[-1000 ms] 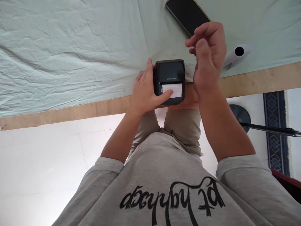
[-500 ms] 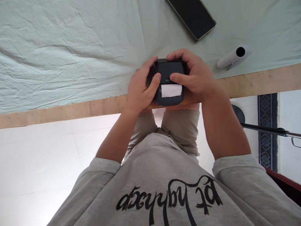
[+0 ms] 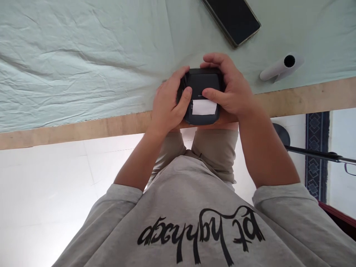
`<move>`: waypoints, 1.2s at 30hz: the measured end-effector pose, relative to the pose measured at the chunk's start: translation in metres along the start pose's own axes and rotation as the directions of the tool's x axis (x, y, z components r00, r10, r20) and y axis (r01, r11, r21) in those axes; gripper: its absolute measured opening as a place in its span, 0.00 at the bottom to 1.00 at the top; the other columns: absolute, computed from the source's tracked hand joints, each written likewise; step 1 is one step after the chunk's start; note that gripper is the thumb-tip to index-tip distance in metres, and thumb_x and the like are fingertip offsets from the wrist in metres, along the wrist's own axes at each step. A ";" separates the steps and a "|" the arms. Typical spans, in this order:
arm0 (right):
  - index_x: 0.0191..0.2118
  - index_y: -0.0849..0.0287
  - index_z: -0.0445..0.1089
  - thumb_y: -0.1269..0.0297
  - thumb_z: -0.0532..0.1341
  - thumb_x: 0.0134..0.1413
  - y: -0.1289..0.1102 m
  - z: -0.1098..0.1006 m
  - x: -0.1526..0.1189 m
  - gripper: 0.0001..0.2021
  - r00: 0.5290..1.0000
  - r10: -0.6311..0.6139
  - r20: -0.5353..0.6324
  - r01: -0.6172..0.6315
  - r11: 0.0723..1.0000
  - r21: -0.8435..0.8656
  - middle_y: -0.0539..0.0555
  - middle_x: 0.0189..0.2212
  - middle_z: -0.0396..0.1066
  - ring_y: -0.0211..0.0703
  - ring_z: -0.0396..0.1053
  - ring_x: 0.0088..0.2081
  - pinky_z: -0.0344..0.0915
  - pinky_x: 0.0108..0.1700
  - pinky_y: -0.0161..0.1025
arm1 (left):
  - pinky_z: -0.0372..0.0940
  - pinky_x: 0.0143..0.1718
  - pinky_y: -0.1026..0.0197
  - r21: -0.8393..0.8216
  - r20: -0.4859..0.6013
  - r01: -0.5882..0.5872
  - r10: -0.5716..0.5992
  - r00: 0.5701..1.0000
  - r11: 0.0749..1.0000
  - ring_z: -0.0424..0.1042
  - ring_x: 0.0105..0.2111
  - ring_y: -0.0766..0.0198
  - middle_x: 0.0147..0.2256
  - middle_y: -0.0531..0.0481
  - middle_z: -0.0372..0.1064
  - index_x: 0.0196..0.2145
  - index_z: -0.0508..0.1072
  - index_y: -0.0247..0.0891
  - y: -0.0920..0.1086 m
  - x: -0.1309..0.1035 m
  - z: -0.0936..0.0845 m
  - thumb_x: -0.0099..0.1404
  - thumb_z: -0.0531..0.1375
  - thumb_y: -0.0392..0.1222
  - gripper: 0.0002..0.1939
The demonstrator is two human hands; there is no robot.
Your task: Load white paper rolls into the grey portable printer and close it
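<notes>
- Black mini printer [image 3: 204, 83] lies at the near edge of the cloth-covered worktop [image 3: 116, 128], in front of the person; white paper slip [image 3: 204, 107] on its near half.
- Left hand [image 3: 169, 104]: fingers grasp the printer's left side, thumb on top.
- Right hand [image 3: 235, 89]: thumb on the lid, fingers arched by the far right corner; cannot tell whether they grip or merely rest.
- Handling, judged: light to moderate, stiff casing, likely smooth; paper soft, easily creased or torn.
- Best hold: both side walls, thumbs off the slip.
- Nearby: smartphone [image 3: 233, 22] beyond, white paper roll [image 3: 275, 70] to the right.
</notes>
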State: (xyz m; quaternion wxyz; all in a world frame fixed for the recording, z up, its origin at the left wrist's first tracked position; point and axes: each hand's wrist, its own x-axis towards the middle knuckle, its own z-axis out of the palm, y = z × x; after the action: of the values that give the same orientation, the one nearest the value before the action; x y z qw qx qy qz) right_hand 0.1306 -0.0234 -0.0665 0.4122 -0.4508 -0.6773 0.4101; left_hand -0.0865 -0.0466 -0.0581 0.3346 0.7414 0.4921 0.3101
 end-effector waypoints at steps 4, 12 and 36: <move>0.54 0.43 0.69 0.45 0.72 0.46 0.002 0.003 -0.005 0.29 0.999 -0.044 -0.024 0.043 0.998 -0.041 0.51 0.53 0.75 0.53 0.71 0.57 0.70 0.63 0.54 | 0.66 0.64 0.48 0.016 -0.007 -0.012 0.012 1.000 1.000 0.69 0.61 0.52 0.62 0.50 0.68 0.64 0.62 0.46 -0.001 0.000 0.000 0.71 0.41 0.73 0.37; 0.53 0.39 0.72 0.47 0.57 0.65 0.010 0.006 -0.012 0.15 0.980 -0.143 -0.139 0.152 0.986 0.061 0.47 0.50 0.75 0.47 0.73 0.54 0.70 0.60 0.53 | 0.64 0.65 0.46 0.012 -0.011 0.014 -0.014 1.000 1.000 0.68 0.62 0.54 0.63 0.56 0.67 0.63 0.62 0.57 0.000 0.001 0.002 0.70 0.45 0.69 0.31; 0.49 0.45 0.74 0.50 0.59 0.64 0.003 0.007 -0.015 0.13 0.975 -0.128 -0.180 0.132 0.991 0.012 0.49 0.49 0.77 0.49 0.73 0.52 0.69 0.58 0.51 | 0.61 0.67 0.42 -0.083 0.004 0.001 -0.001 1.000 0.997 0.66 0.62 0.45 0.64 0.57 0.65 0.64 0.62 0.49 -0.001 0.000 0.001 0.70 0.49 0.70 0.34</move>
State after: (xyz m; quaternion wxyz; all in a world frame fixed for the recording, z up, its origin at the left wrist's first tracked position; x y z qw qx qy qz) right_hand 0.1284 -0.0386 -0.0747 0.5026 -0.4356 -0.6607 0.3480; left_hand -0.0865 -0.0467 -0.0593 0.3661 0.7272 0.4785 0.3288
